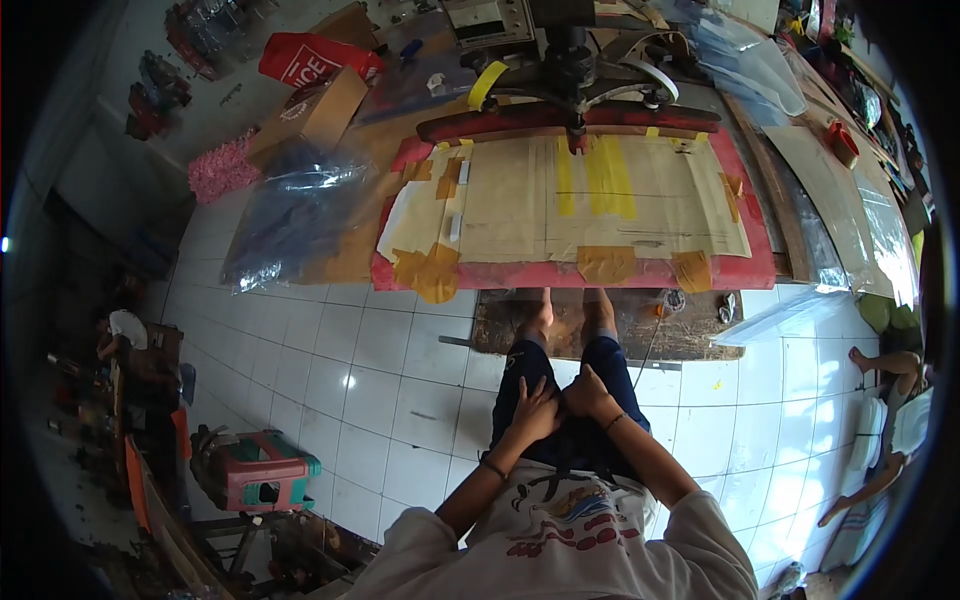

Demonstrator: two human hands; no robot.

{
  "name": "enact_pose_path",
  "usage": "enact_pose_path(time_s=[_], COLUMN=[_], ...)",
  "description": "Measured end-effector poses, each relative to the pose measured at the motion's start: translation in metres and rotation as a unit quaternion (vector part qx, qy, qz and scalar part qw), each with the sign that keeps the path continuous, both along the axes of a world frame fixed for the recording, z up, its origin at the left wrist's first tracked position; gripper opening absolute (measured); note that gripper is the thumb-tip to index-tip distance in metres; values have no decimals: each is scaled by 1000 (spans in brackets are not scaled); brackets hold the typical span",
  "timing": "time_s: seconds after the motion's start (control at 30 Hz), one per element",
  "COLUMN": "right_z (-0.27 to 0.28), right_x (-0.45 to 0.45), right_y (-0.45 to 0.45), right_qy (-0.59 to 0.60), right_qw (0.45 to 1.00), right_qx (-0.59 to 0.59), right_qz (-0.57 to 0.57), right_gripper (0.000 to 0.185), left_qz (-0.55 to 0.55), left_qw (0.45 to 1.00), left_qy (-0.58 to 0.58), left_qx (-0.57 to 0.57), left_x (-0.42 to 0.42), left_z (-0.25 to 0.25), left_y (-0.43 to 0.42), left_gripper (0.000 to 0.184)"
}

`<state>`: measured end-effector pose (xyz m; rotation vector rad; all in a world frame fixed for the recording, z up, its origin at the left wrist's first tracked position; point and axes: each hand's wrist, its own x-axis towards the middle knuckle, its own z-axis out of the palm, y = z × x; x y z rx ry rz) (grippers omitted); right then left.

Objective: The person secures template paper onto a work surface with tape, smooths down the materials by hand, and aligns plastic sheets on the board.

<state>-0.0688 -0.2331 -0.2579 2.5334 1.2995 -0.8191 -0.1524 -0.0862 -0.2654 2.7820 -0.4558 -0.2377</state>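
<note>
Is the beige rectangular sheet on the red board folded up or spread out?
Spread out: the beige rectangular sheet lies broad face up across the red board, with brown tape patches along its near edge.

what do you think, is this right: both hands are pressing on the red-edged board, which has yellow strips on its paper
Not the hands: the head view shows the left hand and right hand at the front of the dark shorts, off the red-edged board. The yellow strips are on its paper.
</note>
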Motion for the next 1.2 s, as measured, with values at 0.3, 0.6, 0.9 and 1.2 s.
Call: enact_pose_path(time_s=[0.3, 0.6, 0.9, 1.2], right_z=[-10, -26, -38, -48], right_x=[2, -2, 0, 2], right_y=[-3, -11, -14, -18], right_qy=[32, -63, -58, -68], right_qw=[999, 990, 987, 988], right_qx=[31, 126, 148, 137], right_qz=[-26, -11, -13, 7], right_gripper=[29, 24, 24, 28], left_qz=[-44, -31, -33, -63], left_qw=[979, 982, 976, 980], left_qy=[173, 157, 182, 141], left_qx=[98, 96, 119, 125], left_x=[45, 41, 44, 42], left_z=[-23, -22, -17, -24], left_y=[-5, -3, -5, -8], left_gripper=[40, 38, 38, 35])
